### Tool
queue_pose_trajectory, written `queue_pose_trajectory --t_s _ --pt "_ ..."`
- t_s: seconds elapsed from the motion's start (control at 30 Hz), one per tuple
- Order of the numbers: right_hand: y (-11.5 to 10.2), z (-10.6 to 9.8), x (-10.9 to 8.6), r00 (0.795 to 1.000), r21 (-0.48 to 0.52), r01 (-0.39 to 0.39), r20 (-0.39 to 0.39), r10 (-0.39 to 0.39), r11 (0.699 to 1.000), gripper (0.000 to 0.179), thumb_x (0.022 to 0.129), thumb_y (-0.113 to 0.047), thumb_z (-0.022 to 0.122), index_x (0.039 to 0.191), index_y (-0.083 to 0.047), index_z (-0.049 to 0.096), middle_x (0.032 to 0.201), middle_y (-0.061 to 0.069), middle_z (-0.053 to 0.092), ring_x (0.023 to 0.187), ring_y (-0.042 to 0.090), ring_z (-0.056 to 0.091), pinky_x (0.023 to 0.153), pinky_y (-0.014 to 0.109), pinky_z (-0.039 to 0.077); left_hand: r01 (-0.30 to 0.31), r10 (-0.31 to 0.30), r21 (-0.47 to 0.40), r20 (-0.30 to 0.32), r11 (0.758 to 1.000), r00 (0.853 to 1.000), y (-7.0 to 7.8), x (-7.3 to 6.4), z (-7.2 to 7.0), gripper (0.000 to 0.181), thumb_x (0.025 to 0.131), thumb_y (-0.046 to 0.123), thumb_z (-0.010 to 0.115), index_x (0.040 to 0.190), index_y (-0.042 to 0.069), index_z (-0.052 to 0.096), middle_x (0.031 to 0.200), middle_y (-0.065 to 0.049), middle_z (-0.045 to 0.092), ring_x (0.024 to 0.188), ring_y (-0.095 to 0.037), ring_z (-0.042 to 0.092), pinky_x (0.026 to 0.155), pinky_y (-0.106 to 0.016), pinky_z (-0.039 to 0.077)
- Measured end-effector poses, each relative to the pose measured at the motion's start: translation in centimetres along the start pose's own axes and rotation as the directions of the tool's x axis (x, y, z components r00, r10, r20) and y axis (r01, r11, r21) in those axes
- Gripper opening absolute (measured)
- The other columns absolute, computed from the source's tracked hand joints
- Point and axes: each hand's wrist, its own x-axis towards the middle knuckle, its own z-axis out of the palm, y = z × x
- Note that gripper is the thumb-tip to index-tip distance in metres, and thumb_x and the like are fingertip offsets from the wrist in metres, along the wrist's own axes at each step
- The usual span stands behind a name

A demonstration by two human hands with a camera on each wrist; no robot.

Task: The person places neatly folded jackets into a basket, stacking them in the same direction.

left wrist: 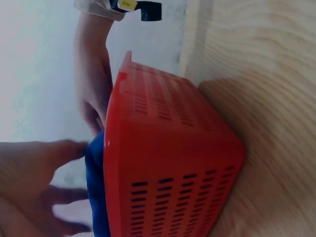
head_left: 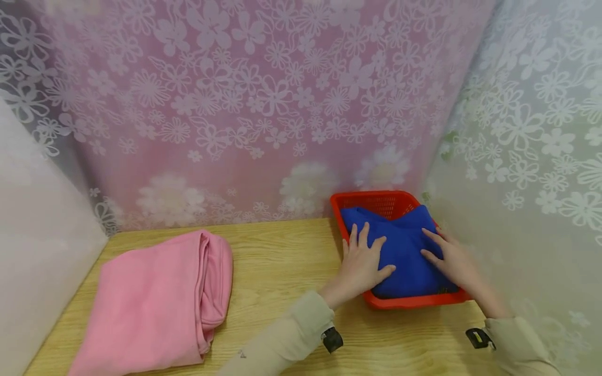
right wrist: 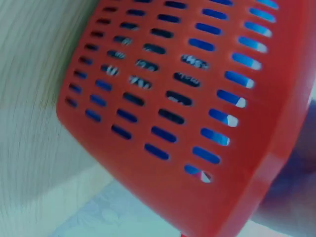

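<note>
A blue folded cloth (head_left: pixel 406 256) lies inside a red plastic basket (head_left: pixel 416 302) with slotted walls. On its left part rests my left hand (head_left: pixel 361 263), fingers spread and fairly straight. My right hand (head_left: pixel 453 261) touches the cloth's right side, its fingers extended over it beside the basket's right rim. In the left wrist view, the left hand's fingers (left wrist: pixel 64 150) reach to the blue cloth (left wrist: pixel 96 182) above the rim. Through the slots in the right wrist view, blue cloth and a dark patch with white print show behind the basket wall (right wrist: pixel 148 128).
A pink folded cloth (head_left: pixel 146 308) lies on the left of the wooden table (head_left: pixel 277 266). Behind the table hangs a pink flowered curtain (head_left: pixel 244 104). A pale flowered curtain (head_left: pixel 531 172) stands close beside the basket on the right, and a white panel (head_left: pixel 37 219) on the left.
</note>
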Motion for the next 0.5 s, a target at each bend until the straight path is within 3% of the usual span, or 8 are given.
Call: queue_pose_trajectory --t_s 0.13,0.2,0.4,0.5 --pt "0.3 0.7 0.5 0.984 -0.019 -0.016 0.180 0.020 1.000 0.068 0.101 -0.034 0.063 0.146 0.012 0.043 0.147 0.046 0.032 0.127 0.064 0.042 0.097 0.071 0.040 -0.027 0.000 0.175 0.152 0.984 0.988 -0.6 -0.1 0.1 0.068 0.093 0.068 0.054 0.151 0.032 0.049 0.165 -0.002 0.030 0.155 -0.025 0.020 0.120 -0.062 0.019" --pt "0.5 1.2 0.6 0.974 -0.016 -0.026 0.223 0.029 1.000 0.069 0.102 -0.038 0.059 0.147 0.012 0.042 0.149 0.046 0.030 0.131 0.063 0.038 0.099 0.070 0.040 -0.030 -0.015 0.221 0.199 0.975 0.980 -0.9 -0.1 0.3 0.069 0.092 0.072 0.050 0.151 0.036 0.049 0.165 0.000 0.030 0.154 -0.020 0.022 0.121 -0.062 0.015" --pt "0.6 2.4 0.5 0.975 -0.032 -0.024 0.219 0.030 0.999 0.066 0.103 -0.036 0.058 0.145 0.013 0.044 0.148 0.046 0.031 0.131 0.064 0.037 0.099 0.070 0.040 -0.050 -0.021 0.329 0.210 0.943 0.977 -0.8 -0.4 1.1 0.071 0.090 0.077 0.043 0.151 0.041 0.047 0.164 0.003 0.031 0.153 -0.016 0.024 0.121 -0.063 0.013" --pt "0.3 2.4 0.5 0.980 -0.037 -0.025 0.196 0.032 0.999 0.065 0.102 -0.035 0.060 0.145 0.013 0.045 0.148 0.047 0.029 0.130 0.065 0.037 0.099 0.071 0.038 -0.057 -0.005 0.330 0.184 0.942 0.983 -1.0 -0.4 1.3 0.070 0.090 0.077 0.043 0.150 0.040 0.049 0.163 0.003 0.033 0.153 -0.016 0.025 0.120 -0.064 0.014"
